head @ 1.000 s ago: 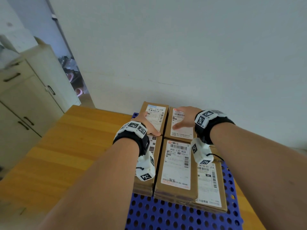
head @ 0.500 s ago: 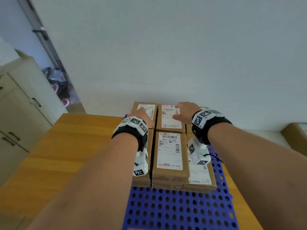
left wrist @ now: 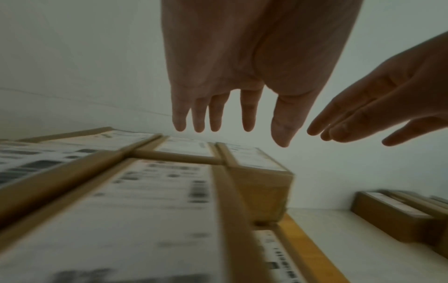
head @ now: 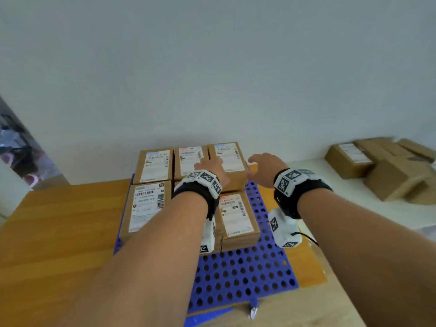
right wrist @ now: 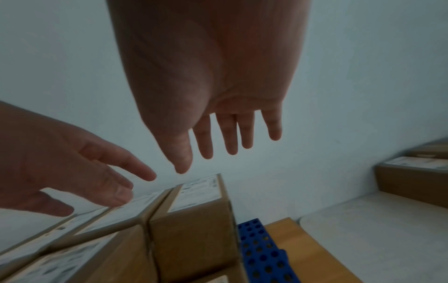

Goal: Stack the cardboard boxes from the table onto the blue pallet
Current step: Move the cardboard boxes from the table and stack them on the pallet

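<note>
Several labelled cardboard boxes point(head: 154, 165) stand packed together on the far part of the blue perforated pallet point(head: 236, 274). My left hand point(head: 212, 167) hovers over the back boxes near the back right box point(head: 227, 159), fingers straight and touching nothing. In the left wrist view the left hand point(left wrist: 232, 107) hangs clear above the box tops point(left wrist: 145, 201). My right hand point(head: 262, 168) is in the air just right of that back right box point(right wrist: 194, 229), fingers relaxed and empty. The right wrist view shows the right hand point(right wrist: 230, 134) spread, with the left hand point(right wrist: 84, 172) beside it.
The pallet lies on a wooden table point(head: 59, 232) against a white wall. More cardboard boxes point(head: 377, 166) lie heaped on a white table point(head: 354, 199) to the right. The pallet's near half is bare. A doorway opens at far left.
Both hands have lifted off the back boxes and moved to the right. The head view has swung right, bringing the heap of boxes on the white table into sight.
</note>
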